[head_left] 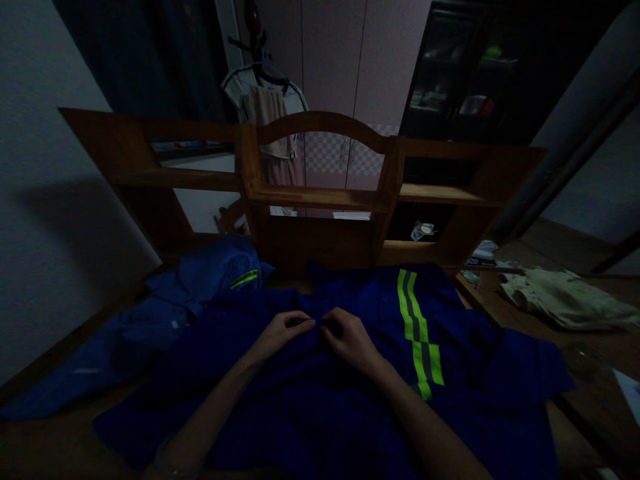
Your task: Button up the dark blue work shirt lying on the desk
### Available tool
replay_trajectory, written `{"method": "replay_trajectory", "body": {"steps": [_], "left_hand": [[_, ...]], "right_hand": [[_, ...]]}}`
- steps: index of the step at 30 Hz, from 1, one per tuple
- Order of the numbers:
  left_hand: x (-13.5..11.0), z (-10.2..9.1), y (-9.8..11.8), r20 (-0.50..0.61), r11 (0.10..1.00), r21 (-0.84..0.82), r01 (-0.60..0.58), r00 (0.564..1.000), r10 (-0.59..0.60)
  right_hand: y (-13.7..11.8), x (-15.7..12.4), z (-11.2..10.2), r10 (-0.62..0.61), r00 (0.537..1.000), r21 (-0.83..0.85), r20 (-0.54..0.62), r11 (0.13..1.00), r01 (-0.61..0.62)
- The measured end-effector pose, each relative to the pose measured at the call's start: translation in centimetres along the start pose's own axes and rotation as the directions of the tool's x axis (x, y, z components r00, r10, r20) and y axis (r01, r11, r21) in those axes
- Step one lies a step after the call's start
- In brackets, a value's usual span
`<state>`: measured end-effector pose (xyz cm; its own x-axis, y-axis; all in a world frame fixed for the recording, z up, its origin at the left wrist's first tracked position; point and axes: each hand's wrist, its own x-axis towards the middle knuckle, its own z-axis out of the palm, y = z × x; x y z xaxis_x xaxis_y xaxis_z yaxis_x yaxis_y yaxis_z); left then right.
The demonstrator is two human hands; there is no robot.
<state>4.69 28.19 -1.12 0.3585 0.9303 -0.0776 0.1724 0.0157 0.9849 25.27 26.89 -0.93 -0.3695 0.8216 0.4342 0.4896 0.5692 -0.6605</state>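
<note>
A dark blue work jacket [480, 333] with yellow-green and grey reflective strips lies spread out in front of me. My left hand [284, 333] is over its middle, thumb and fingers pinched together on the blue cloth. Close beside it, my right hand [347, 337] also pinches the cloth, its fingers curled toward the left hand. A small gap separates the two hands. The dim light hides the exact bit of cloth between the fingertips. To the left lies a lighter blue garment [150, 327], crumpled, with its own reflective strip.
A wooden headboard with shelves [320, 197] stands behind the jacket. Pale folded clothing [565, 297] lies at the right. Beyond the headboard are a coat stand with hung clothes [273, 100], pink cabinet doors [330, 60] and a dark glass cabinet [450, 67]. A wall [65, 220] bounds the left.
</note>
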Motion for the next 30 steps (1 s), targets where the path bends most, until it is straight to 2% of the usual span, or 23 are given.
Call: {"method": "replay_trajectory", "body": {"steps": [7,12,22,30], "left_hand": [[-0.14,-0.15,-0.03,0.031,0.993,-0.103,0.056,0.998,-0.053],[-0.14,-0.24,-0.16,0.026,0.994,-0.096,0.050,0.999,-0.048],[-0.48,-0.10,0.30,0.020,0.997,0.072,0.041,0.999,-0.042],[-0.31,-0.09,-0.04,-0.001,0.980,0.198,-0.037,0.999,0.038]], "right_hand": [[-0.32,0.02,-0.06,-0.040,0.999,0.084,-0.032,0.996,0.042],[-0.67,0.01,-0.17,-0.021,0.999,0.102,-0.039,0.994,0.025],[-0.52,0.03,-0.07,0.053,0.998,0.157,0.025,0.986,-0.056],[-0.15,0.09,-0.16,0.104,0.990,0.206,0.090,0.971,-0.121]]}}
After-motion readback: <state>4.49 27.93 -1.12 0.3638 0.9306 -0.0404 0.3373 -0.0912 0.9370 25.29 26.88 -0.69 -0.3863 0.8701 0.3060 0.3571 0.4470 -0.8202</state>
